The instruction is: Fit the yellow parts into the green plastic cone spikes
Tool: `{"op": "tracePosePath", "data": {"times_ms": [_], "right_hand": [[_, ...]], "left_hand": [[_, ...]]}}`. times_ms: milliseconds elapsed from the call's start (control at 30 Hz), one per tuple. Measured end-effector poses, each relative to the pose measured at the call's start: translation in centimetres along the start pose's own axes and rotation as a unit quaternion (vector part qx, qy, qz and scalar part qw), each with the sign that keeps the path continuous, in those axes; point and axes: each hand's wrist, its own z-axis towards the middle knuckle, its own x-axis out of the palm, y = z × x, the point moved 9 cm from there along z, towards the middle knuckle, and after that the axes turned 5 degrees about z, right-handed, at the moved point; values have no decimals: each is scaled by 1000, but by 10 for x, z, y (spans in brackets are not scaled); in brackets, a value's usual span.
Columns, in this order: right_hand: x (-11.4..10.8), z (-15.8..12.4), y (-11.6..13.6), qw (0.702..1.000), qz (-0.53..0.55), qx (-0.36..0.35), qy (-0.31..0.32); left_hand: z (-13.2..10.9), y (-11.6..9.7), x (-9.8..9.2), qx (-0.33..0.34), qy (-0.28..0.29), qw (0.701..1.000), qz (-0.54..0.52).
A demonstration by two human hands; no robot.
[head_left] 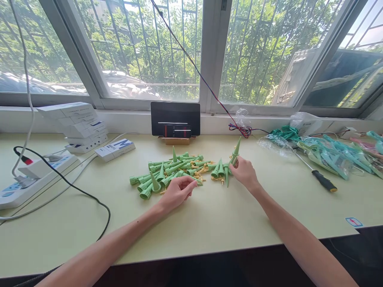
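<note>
**Dozens of green spikes on the table, one of them in the right hand**

At far left a power strip (18, 179) lies on the pale table (209, 223), and a black cable (89, 197) loops from it toward the near edge. Behind it is a stack of white boxes (80, 125).

In the middle lies the pile of green spikes (170, 169), most of them on their sides with small tan pieces mixed in. A few stand upright in a small cluster (220, 170) just right of the heap.

The risks I see are small. That cluster stands just beside the right wrist's path, so a sideways brush would likely tip it. The tan pieces look light enough to scatter if the pile is raked.

The left hand (176, 191) rests at the pile's near edge, palm down, forearm angled in from the lower left. Its fingers are curled with the tips close together. Whether they pinch anything, I cannot tell.

The right hand (245, 173) is closed around the base of a green spike (235, 151), which is lifted off the table with its tip up and tilted slightly right.

Further right lie a screwdriver (317, 177) and bags of teal parts (335, 155), well apart from both hands.
</note>
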Motion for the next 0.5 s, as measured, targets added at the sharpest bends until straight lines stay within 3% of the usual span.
{"op": "tracePosePath", "data": {"times_ms": [267, 367, 500], "right_hand": [[-15, -3, 2, 999, 8, 21, -50], [-28, -7, 8, 991, 63, -14, -119], [-48, -23, 23, 956, 157, -95, -227]], "left_hand": [[0, 0, -1, 1, -2, 1000, 3], [0, 0, -1, -2, -2, 1000, 7], [0, -1, -1, 3, -4, 1000, 9]]}}
